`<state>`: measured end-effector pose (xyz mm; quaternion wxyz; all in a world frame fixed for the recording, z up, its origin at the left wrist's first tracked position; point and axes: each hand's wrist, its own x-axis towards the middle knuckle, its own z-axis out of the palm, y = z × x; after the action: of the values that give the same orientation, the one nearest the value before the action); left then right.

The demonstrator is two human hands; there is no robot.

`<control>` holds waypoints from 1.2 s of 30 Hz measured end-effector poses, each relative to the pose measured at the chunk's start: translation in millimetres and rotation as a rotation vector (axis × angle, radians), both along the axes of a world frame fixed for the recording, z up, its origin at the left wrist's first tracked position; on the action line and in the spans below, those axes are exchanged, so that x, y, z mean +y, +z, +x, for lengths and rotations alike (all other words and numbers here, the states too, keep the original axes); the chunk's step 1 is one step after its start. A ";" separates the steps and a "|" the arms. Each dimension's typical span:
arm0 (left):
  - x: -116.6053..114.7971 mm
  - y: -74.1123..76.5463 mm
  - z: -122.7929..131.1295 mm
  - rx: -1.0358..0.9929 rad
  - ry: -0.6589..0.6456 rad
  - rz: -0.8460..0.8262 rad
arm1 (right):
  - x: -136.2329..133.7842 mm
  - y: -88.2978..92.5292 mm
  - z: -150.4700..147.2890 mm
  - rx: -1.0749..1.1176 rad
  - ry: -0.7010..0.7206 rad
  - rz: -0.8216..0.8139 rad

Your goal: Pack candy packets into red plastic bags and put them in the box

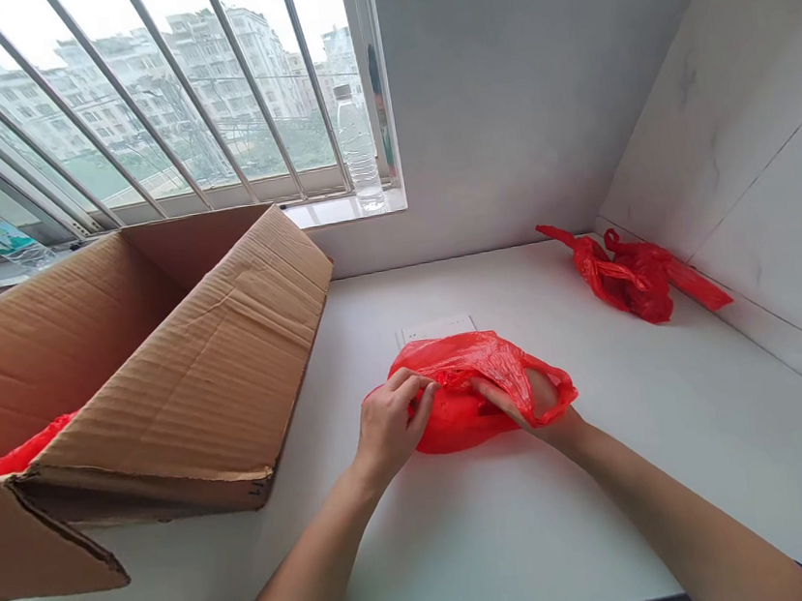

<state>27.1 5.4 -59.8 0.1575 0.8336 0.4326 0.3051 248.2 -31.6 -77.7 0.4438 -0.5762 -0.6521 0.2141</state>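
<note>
Fingers of the L hand curled, thumb & index tips close together at the edge of the red bag; can't tell if they pinch the plastic or just rest on it. R hand reaches into the bag's opening from the R side, fingertips hidden in the folds, so can't tell if open or gripping; a handle loop of the bag lies over the back of this hand nr the wrist. Bag itself sits on the white bench, approx mid pic, right btwn the two hands, crumpled & bulging a bit, contents not visible. Just behind it, partly covered, a flat white sheet w/ small marks, too small to read. To the L, a big open cardboard box, near end flap folded out twd the person, cut off by the pic edge, some red plastic showing inside. Far R, well apart from the hands, a 2nd red bag lies crumpled nr the tiled wall. At the back, a barred window w/ bldgs outside; clear bottle upright on the R end of the sill, another bottle w/ a teal label at far L, behind the box
</note>
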 end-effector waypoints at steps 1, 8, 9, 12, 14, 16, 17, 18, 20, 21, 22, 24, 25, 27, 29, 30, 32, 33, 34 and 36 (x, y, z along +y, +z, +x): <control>0.6 0.0 -1.5 0.034 0.021 0.042 | 0.6 -0.4 1.8 0.019 -0.023 -0.017; 9.7 8.3 -13.9 0.098 0.096 0.206 | -19.4 31.7 12.5 0.095 0.145 -0.155; 9.7 11.9 -16.7 0.089 0.113 0.215 | -24.6 39.0 16.7 0.054 0.194 -0.210; 3.5 25.2 -28.7 0.012 0.179 0.224 | -43.0 59.5 37.0 -0.033 0.460 -0.419; -6.1 33.1 -39.4 -0.023 0.204 0.185 | -56.9 69.8 54.8 0.007 0.613 -0.510; -17.8 37.7 -50.3 0.001 0.241 0.106 | -70.8 76.6 72.2 0.006 0.604 -0.512; -23.6 38.5 -55.0 0.034 0.269 0.056 | -77.1 78.7 79.2 -0.039 0.542 -0.480; -28.8 38.4 -58.9 0.073 0.299 0.010 | -82.5 79.9 84.1 -0.103 0.456 -0.431; -36.3 36.7 -62.9 0.145 0.339 -0.041 | -89.7 79.4 85.9 -0.250 0.252 -0.290; -38.2 35.3 -62.7 0.177 0.339 -0.045 | -91.2 77.5 82.7 -0.324 0.165 -0.207; -38.8 34.0 -61.3 0.208 0.326 -0.040 | -91.3 74.4 77.2 -0.398 0.109 -0.123; -36.3 31.3 -55.4 0.276 0.286 -0.035 | -88.1 65.4 62.7 -0.554 0.088 0.027; -33.7 30.2 -52.0 0.313 0.265 -0.043 | -85.4 60.4 55.6 -0.631 0.110 0.082; -27.3 28.4 -46.3 0.384 0.240 -0.061 | -79.5 52.8 46.0 -0.758 0.135 0.140; -21.3 27.7 -44.3 0.430 0.222 -0.070 | -74.0 52.8 44.6 -0.797 0.109 0.158; -19.0 27.9 -44.6 0.439 0.211 -0.069 | -71.4 56.2 46.5 -0.764 0.090 0.159; -16.2 29.9 -46.4 0.434 0.200 -0.062 | -65.9 68.6 52.5 -0.599 0.049 0.154; -15.5 31.4 -46.9 0.426 0.203 -0.062 | -62.7 76.3 55.3 -0.492 0.032 0.143; -15.1 33.1 -46.9 0.420 0.209 -0.065 | -59.1 84.0 57.1 -0.389 0.016 0.127; -14.7 36.1 -44.9 0.433 0.218 -0.084 | -50.8 97.2 57.3 -0.234 0.003 0.093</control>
<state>-17.8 -9.3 -23.7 0.0619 0.8208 0.5558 0.1163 305.5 -82.4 19.5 0.3904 -0.5752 -0.7095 0.1154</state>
